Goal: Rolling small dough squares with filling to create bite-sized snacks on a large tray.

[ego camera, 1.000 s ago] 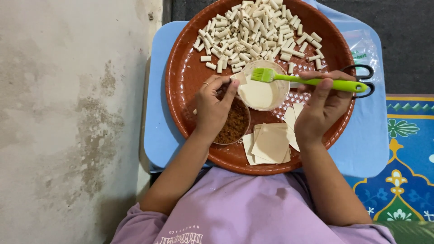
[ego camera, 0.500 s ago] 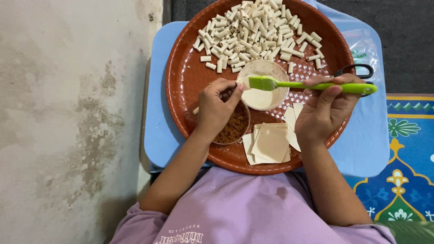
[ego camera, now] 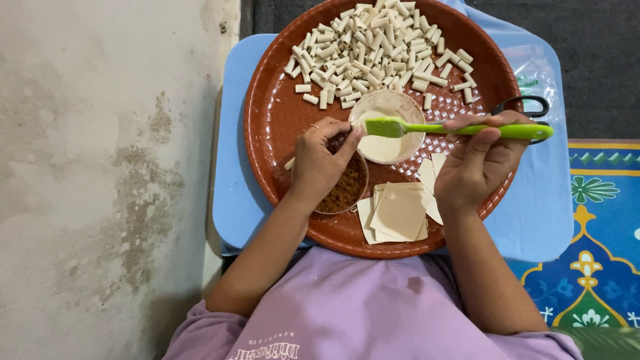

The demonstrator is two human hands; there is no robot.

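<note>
My right hand (ego camera: 477, 163) grips a green silicone brush (ego camera: 460, 128) by its handle, with the bristles over a small bowl of white paste (ego camera: 390, 127). My left hand (ego camera: 321, 160) is curled over a small rolled piece beside the brush tip, above a bowl of brown filling (ego camera: 347, 190). A stack of square pale wrappers (ego camera: 399, 212) lies near the tray's front. A heap of several small rolled pieces (ego camera: 373, 50) fills the far part of the round brown tray (ego camera: 273, 120).
The tray rests on a light blue low table (ego camera: 233, 193). Black scissors (ego camera: 527, 103) lie at the tray's right edge on a clear plastic bag (ego camera: 533, 73). A stained concrete floor is to the left, a blue patterned mat (ego camera: 600, 220) to the right.
The brush head has moved from the bowl's lower left to across its middle, nearer my left fingers. My left hand has stayed curled by the bowl.
</note>
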